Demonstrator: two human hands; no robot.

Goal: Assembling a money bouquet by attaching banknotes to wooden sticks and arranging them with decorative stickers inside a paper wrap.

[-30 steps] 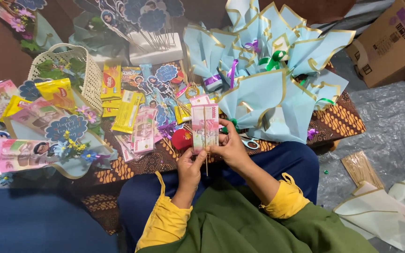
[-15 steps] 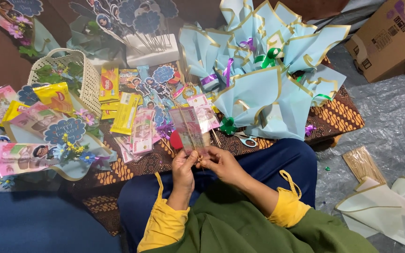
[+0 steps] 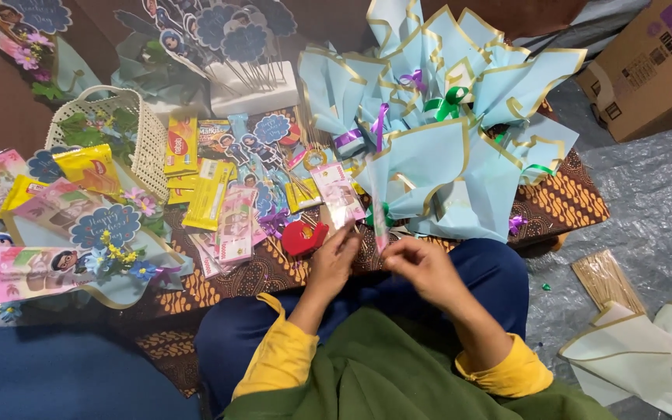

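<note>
A pink flat packet (image 3: 339,194) in clear wrap lies tilted over the table edge. The fingertips of my left hand (image 3: 334,263) pinch its lower end. My right hand (image 3: 423,268) is a little to the right, its fingers closed on a thin pale stick (image 3: 381,225) that rises beside the packet; I cannot tell whether stick and packet are joined. A red tape dispenser (image 3: 305,237) sits just left of my left hand. Both arms wear yellow cuffs over a green garment.
Light-blue gold-edged paper bouquets (image 3: 445,148) fill the space behind my hands on a batik cloth (image 3: 569,204). Yellow snack packets (image 3: 205,194), pink packets (image 3: 235,225) and a white basket (image 3: 114,128) lie left. A cardboard box (image 3: 647,66), skewers (image 3: 604,278) and wrapping sheets (image 3: 635,350) are at the right.
The pink packet was upright in front of me; now it is tipped forward and lower. My hands have dropped toward my lap and moved slightly apart.
</note>
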